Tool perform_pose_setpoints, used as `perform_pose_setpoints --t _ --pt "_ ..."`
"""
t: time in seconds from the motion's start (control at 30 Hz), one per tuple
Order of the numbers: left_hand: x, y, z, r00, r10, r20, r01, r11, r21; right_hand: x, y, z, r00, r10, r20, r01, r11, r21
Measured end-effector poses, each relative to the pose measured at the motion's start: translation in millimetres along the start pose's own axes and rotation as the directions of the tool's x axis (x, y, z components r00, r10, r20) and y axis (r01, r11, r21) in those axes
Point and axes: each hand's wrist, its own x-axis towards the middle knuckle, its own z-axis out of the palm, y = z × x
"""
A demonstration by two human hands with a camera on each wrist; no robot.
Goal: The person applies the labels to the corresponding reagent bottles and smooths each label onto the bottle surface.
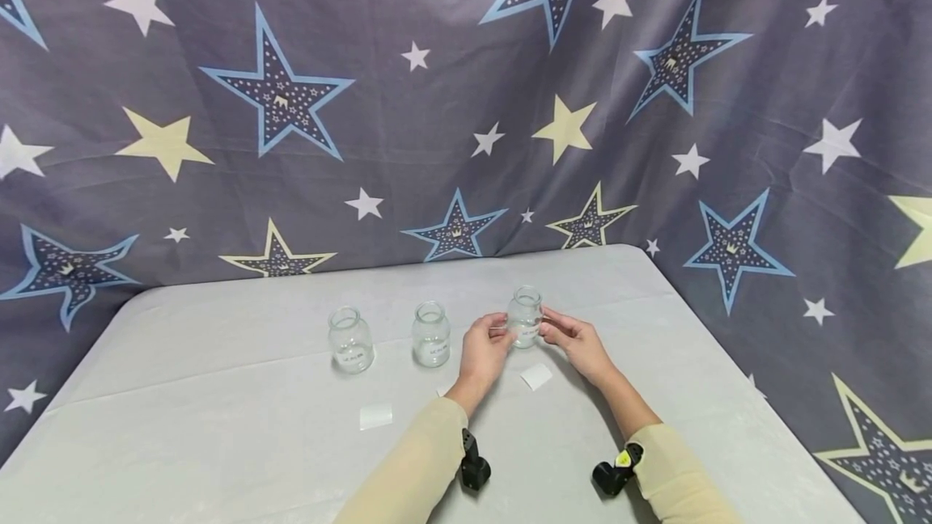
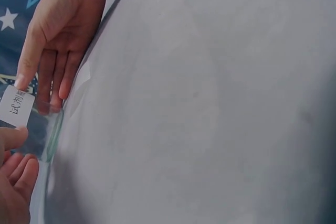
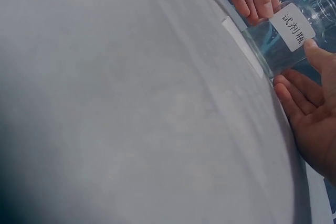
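Note:
A clear glass jar [image 1: 525, 307] stands upright between my two hands at the table's right side in the head view. My left hand [image 1: 485, 350] holds its left side, the thumb at one edge of a white label [image 3: 292, 27] with printed characters. From the other side my right hand [image 1: 578, 344] grips the jar, its thumb at the label's opposite edge and its fingers around the glass. Both thumbs touch the label on the jar's front in the wrist views.
Two more glass jars, a left one [image 1: 351, 340] and a middle one [image 1: 432, 335], stand upright with labels low on their fronts. White paper pieces lie on the table [image 1: 255, 427]: one near the held jar [image 1: 536, 377], another farther left [image 1: 375, 416]. A star-patterned curtain hangs behind.

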Motion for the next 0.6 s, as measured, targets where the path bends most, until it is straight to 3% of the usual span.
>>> perform_pose_setpoints --t 0.27,0.37,0.5,0.6 --pt "-0.6 5.6 -0.7 1.0 -0.004 -0.012 0.005 0.995 0.097 4.8 2 0 1.0 0.007 -0.026 -0.007 1.0 0.008" --pt "-3.1 8.6 -4.4 1.0 0.015 0.001 -0.015 0.985 0.173 5.1 0 -1 0.999 0.015 -0.051 -0.016 1.0 -0.006" --pt "-10.5 18.8 -17.6 0.997 0.042 0.057 -0.058 0.948 0.314 6.2 -11 -6 0.995 0.006 -0.103 -0.018 0.993 -0.116" --pt "-18.2 30.1 -35.4 0.991 0.07 0.116 -0.109 0.92 0.376 6.7 -27 -14 0.987 -0.061 -0.147 0.017 0.959 -0.282"
